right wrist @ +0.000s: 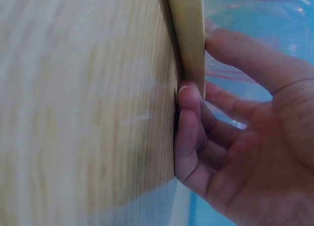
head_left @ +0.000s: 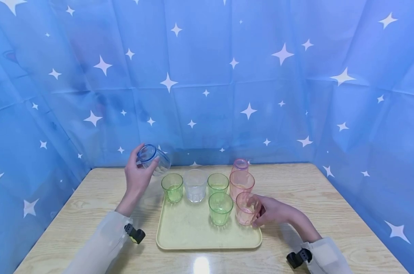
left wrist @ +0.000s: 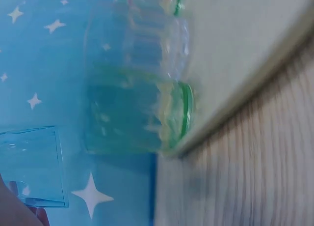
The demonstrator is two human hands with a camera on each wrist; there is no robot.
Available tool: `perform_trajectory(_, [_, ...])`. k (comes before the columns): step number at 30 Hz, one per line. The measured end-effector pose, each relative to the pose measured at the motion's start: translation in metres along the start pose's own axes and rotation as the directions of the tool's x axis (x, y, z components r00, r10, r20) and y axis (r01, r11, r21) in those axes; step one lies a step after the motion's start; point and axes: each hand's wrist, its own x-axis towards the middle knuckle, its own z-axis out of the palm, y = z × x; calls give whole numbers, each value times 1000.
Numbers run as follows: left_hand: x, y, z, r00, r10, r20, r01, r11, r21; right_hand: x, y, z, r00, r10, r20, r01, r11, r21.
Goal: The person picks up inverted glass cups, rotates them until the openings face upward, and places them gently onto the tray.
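My left hand [head_left: 138, 179] grips a clear blue-rimmed cup [head_left: 163, 164], raised and tilted above the back left of the table. In the left wrist view that blue cup [left wrist: 34, 162] shows at the lower left. Low at the tray's right edge, my right hand [head_left: 277, 211] holds a pink cup [head_left: 244, 217] between thumb and fingers. The right wrist view shows its fingers curled beside the tray rim. On the yellow tray [head_left: 190, 238] stand a green cup [head_left: 220, 217] next to the pink one, another green cup [head_left: 218, 186], and a clear cup [head_left: 195, 190].
A green cup [head_left: 172, 192] stands at the tray's back left corner. Behind the held pink cup are a larger pink cup [head_left: 242, 184] and a purple-rimmed pink cup [head_left: 240, 164]. A wood-grain table [head_left: 330, 213] carries the tray; a blue star-patterned curtain [head_left: 207, 76] surrounds it.
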Motion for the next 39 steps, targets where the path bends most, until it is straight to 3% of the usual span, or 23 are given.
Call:
perform_trajectory(15, [-32, 21, -1, 1000, 10, 12, -8, 981, -191, 0, 0, 1, 1000, -9, -5, 9, 1000, 13])
perform_trajectory(22, [-46, 29, 0, 998, -35, 61, 51, 961, -270, 0, -2, 1, 1000, 7, -4, -7, 1000, 8])
perform_trajectory(29, [-60, 34, 0, 991, -78, 110, 107, 948, -300, -1, -2, 1, 1000, 7, -5, -7, 1000, 1])
perform_trajectory(39, [-75, 36, 3, 984, -50, 168, 107, 932, -347, 0, 0, 1, 1000, 1, -3, -1, 1000, -18])
